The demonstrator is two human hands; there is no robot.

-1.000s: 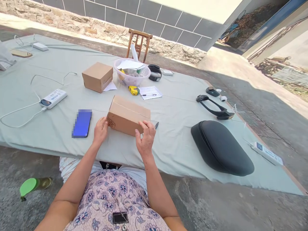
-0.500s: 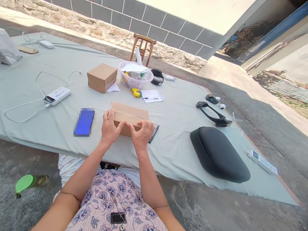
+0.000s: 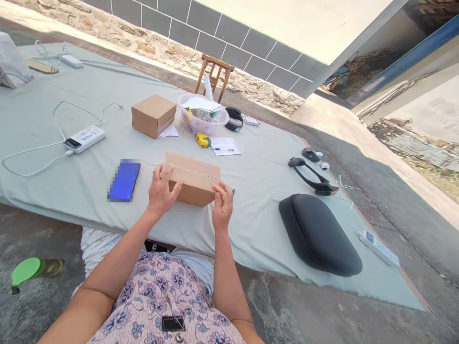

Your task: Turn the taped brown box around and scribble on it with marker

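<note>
A small brown cardboard box [image 3: 196, 187] sits on the cloth-covered table in front of me, its top flaps meeting along a seam. My left hand [image 3: 162, 188] grips its left end, fingers over the top edge and thumb against the front face. At the right end, my right hand [image 3: 223, 204] holds the corner with its fingers bent. A dark marker is mostly hidden behind that hand. To the left of the box lies a phone [image 3: 125, 181] with a blurred blue screen.
Behind stand a second cardboard box [image 3: 154, 115] and a pink basket [image 3: 201, 125] of papers. A yellow tape measure [image 3: 203, 140] and a written sheet [image 3: 229, 147] lie before them. A black case [image 3: 319, 234] is at right, a white power bank [image 3: 85, 139] with cable at left.
My right hand has slid from the front middle of the box to its right end. The box's top flaps now lie flatter. My left hand stays on the left end.
</note>
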